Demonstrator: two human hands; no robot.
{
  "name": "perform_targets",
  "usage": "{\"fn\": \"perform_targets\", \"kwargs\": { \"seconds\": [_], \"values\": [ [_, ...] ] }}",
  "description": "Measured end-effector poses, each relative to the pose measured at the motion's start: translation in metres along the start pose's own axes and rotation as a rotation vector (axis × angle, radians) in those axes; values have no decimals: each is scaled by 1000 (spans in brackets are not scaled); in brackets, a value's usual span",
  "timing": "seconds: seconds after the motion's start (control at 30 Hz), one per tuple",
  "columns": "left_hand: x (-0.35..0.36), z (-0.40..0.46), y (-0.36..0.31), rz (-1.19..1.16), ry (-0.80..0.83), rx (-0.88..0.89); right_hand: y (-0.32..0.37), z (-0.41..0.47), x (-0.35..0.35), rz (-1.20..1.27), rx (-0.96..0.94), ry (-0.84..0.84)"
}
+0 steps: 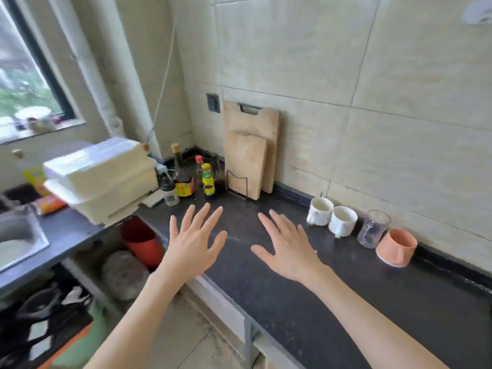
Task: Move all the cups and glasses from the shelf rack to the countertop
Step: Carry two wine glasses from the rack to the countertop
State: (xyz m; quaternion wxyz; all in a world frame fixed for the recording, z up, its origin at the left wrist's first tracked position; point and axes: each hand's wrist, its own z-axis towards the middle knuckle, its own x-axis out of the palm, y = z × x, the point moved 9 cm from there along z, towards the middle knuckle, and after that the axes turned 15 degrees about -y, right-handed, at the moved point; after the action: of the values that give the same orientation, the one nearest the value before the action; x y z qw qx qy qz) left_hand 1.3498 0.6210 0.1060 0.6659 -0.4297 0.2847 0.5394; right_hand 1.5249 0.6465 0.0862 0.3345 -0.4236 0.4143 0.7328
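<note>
— Scanning from nine o'clock: what are the hands doing?

— The person's left hand point(194, 246) hovers over the dark stone countertop point(306, 302) with fingers spread, grasping nothing. The right hand point(288, 251) is likewise splayed and empty.

— And the cups?

— All toward three o'clock along the tiled wall: two white ceramic mugs point(331, 215) touching, then a clear drinking glass point(372, 229) just beside, then a salmon-pink plastic cup point(396, 247). No shelf rack is in view.

— How would they handle?

— The mugs look stiff, fairly heavy, chippable; best taken by the handle or around the body. The glass seems slippery and fragile, wanting a full wrap. The pink cup probably weighs little.
</note>
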Motion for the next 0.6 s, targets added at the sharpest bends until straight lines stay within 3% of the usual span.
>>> {"fn": "perform_targets", "kwargs": {
  "seconds": [0.23,0.6],
  "values": [
    [-128,-112,179,141,-104,-287,223,9,49,82,-326,52],
    [-344,-324,425,375,-232,-635,600,-68,130,221,-768,72]
  ]
}}
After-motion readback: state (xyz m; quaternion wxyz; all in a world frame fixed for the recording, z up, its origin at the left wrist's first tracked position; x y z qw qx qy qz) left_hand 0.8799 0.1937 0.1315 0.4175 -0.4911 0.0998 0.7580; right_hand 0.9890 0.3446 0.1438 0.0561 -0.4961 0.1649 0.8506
